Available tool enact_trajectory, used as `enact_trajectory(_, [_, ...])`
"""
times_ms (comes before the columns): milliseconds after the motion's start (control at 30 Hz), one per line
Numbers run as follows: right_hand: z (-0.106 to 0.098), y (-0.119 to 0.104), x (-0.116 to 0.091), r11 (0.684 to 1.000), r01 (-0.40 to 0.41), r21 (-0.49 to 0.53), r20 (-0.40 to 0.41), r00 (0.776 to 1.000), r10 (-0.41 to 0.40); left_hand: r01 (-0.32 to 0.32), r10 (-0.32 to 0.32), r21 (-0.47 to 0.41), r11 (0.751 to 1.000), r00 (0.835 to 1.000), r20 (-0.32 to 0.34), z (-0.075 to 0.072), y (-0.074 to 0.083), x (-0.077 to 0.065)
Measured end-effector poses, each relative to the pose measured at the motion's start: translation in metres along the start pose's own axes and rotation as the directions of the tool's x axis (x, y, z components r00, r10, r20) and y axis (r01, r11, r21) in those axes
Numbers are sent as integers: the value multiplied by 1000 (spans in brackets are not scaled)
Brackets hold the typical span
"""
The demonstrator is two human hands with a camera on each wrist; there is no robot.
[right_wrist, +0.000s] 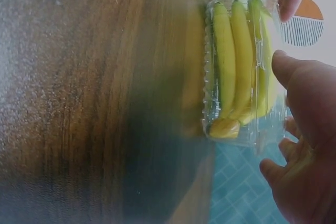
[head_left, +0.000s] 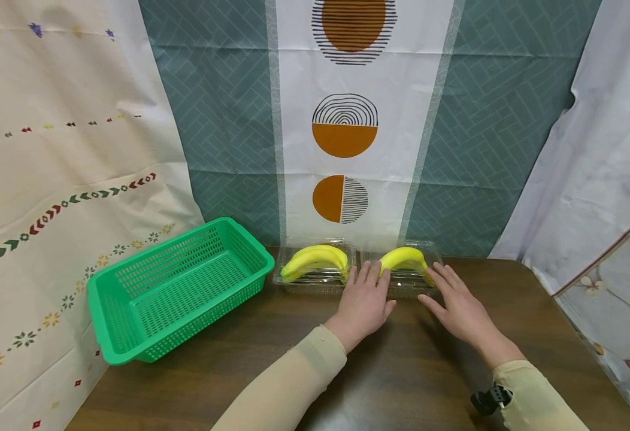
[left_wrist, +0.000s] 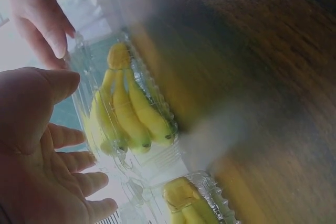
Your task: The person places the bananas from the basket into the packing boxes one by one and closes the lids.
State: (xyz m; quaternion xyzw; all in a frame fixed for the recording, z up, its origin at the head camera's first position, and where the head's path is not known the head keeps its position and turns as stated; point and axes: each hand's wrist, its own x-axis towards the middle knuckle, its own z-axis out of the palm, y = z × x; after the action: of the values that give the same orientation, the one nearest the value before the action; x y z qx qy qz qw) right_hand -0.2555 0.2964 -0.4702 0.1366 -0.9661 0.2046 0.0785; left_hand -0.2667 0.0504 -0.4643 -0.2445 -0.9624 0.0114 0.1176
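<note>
Two clear plastic clamshell boxes stand side by side near the far edge of the table, each holding a small bunch of yellow bananas. My left hand [head_left: 362, 306] is at the left side of the right-hand box [right_wrist: 247, 142], its fingers extended over the gap between the boxes. At that box's right side is my right hand [head_left: 462, 310], fingers spread and mostly straight. Inside lie the right bananas [right_wrist: 233, 61], beneath what looks like a closed lid. The left bananas [head_left: 317, 257] lie in the left-hand box [head_left: 285, 280]. Whether the fingertips press the plastic is hard to tell.
A green perforated basket [head_left: 180, 342] sits on the table's left side, with nothing in it. The brown wooden table [head_left: 390, 383] runs up to a patterned cloth backdrop [head_left: 229, 120]. Draped fabric hangs at both sides.
</note>
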Motion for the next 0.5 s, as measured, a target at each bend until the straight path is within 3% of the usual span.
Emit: enact_trajectory(500, [3,3,-1,1000,23,-21,-55,998,-24,26,-27,-14,1000,1000,-9,1,-3,0])
